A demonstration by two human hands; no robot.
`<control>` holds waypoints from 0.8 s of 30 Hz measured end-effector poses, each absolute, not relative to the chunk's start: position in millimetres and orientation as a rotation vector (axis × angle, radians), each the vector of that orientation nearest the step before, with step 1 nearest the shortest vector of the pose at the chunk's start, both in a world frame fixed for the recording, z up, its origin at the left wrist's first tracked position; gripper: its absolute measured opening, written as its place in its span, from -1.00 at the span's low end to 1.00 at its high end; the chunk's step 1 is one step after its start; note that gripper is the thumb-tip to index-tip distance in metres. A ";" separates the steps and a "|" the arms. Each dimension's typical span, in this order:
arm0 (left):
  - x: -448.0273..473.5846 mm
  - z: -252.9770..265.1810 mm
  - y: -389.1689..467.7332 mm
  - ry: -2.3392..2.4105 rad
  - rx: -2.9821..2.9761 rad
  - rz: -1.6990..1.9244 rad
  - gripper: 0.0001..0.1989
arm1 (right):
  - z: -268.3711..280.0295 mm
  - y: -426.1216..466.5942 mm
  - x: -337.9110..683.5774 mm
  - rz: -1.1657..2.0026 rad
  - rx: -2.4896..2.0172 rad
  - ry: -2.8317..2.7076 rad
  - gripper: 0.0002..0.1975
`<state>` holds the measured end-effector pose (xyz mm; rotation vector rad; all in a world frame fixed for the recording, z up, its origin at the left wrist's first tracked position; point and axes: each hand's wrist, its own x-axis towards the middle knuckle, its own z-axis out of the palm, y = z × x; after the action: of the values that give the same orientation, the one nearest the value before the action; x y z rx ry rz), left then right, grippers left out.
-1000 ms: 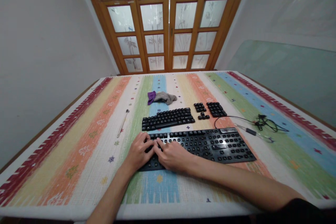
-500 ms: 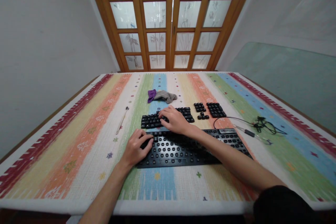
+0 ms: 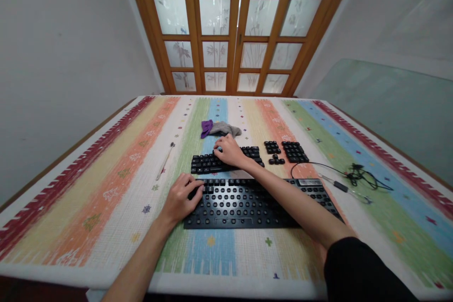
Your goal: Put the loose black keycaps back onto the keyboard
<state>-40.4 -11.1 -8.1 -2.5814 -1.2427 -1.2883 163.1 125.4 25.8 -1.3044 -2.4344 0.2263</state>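
Observation:
The black keyboard (image 3: 244, 222) lies near the table's front, most of its key posts bare and a few keycaps fitted along its upper left. At its upper left corner, my left hand (image 3: 182, 198) is closed on the keyboard's edge, thumb and fingers curled in. Behind the keyboard, loose black keycaps (image 3: 207, 166) are laid out in rows. My right hand (image 3: 229, 152) reaches across the keyboard to the far side of these rows, thumb and forefinger pinched at a keycap, which is mostly hidden. More keycaps (image 3: 295, 152) form separate blocks to the right.
A grey and purple cloth (image 3: 222, 128) lies behind the keycaps. To the left rests a thin brush (image 3: 165, 160). A coiled black cable (image 3: 359, 175) and a tool with a dark grip (image 3: 340, 186) lie at the right on the striped tablecloth (image 3: 116, 217).
My right hand has moved slightly away from me, to the far edge of the loose keycap rows. My left hand stays at the keyboard's corner. The camera view has shifted slightly.

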 end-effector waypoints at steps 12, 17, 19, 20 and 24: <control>-40.1 -6.9 -11.3 -1.263 -2.569 -1.290 -0.88 | 22.7 136.4 154.7 0.191 -1.401 -2.477 -0.82; -40.0 -6.8 -10.8 -1.264 -2.568 -1.289 -0.87 | 22.4 136.8 154.6 0.194 -1.405 -2.482 -0.83; -39.9 -7.2 -10.7 -1.263 -2.565 -1.292 -0.88 | 21.5 137.0 155.2 0.205 -1.398 -2.483 -0.83; -39.9 -7.5 -10.6 -1.261 -2.562 -1.296 -0.88 | 21.1 137.2 155.5 0.214 -1.394 -2.482 -0.83; -40.3 -8.5 -10.2 -1.246 -2.545 -1.322 -0.89 | 20.5 138.4 156.1 0.270 -1.374 -2.467 -0.83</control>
<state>-40.3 -10.2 -8.5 -2.5452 -1.2462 -1.3220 156.1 138.4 20.5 -1.3744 -2.4672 0.2695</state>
